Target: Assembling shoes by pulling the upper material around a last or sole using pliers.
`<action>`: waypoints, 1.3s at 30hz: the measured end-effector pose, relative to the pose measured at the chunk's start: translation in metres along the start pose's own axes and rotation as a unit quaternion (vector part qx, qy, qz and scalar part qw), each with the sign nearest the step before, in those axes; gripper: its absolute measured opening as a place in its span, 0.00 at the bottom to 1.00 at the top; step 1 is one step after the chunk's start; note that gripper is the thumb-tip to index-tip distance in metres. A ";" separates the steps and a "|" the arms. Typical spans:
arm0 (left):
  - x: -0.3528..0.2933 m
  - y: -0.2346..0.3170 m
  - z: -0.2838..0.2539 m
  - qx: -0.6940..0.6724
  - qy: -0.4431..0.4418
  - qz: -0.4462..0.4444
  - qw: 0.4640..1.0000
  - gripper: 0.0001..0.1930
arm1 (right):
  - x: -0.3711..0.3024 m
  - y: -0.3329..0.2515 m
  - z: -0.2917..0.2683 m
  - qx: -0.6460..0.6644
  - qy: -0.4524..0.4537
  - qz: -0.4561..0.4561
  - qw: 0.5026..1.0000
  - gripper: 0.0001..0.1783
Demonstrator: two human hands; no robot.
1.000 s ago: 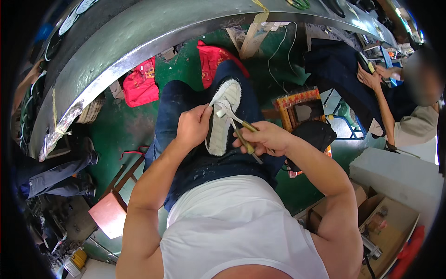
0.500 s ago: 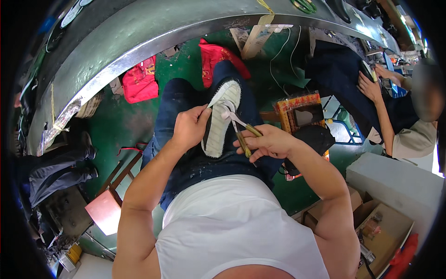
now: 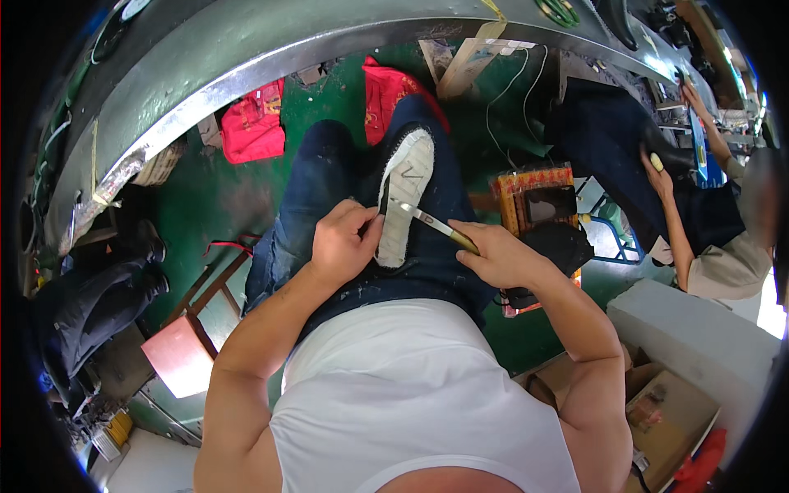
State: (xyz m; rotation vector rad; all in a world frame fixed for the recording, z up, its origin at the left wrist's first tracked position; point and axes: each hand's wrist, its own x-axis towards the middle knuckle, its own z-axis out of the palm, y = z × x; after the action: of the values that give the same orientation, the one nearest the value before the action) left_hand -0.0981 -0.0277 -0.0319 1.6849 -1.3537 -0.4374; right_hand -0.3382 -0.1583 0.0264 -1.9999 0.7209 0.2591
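Observation:
A shoe (image 3: 411, 164) rests sole-up across my thighs, its pale underside framed by a dark upper edge and a mark showing near the toe end. The fingers of my left hand (image 3: 345, 240) are closed in a pinch at the shoe's left edge, near its middle. My right hand (image 3: 500, 253) grips a pair of pliers (image 3: 426, 217) by the yellowish handles. The pliers lie edge-on, so whether their jaws are parted is hidden. Their head touches or hovers just over the underside, close to my left fingertips.
A metal-edged workbench (image 3: 271, 62) curves across the far side. Red cloth bundles (image 3: 255, 123) lie on the green floor. To the right are a patterned stool (image 3: 514, 197) with dark items, a co-worker holding a dark shoe, and a cardboard box (image 3: 678, 403). A pink-topped stool (image 3: 177, 353) stands left.
The pliers have turned from face-on with spread handles to edge-on with handles together. My right hand has closed around them. My left hand has slid slightly down the shoe's edge.

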 end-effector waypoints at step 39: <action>0.010 -0.035 0.033 -0.275 -0.050 -0.238 0.930 0.35 | 0.068 -0.021 -0.021 -0.069 0.096 -0.028 0.993 0.15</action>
State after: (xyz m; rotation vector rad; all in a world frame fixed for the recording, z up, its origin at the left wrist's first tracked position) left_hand -0.0985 -0.0509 -0.0746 1.5020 -0.7635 -1.0864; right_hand -0.2733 -0.1945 0.0214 -2.1941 0.7841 0.0845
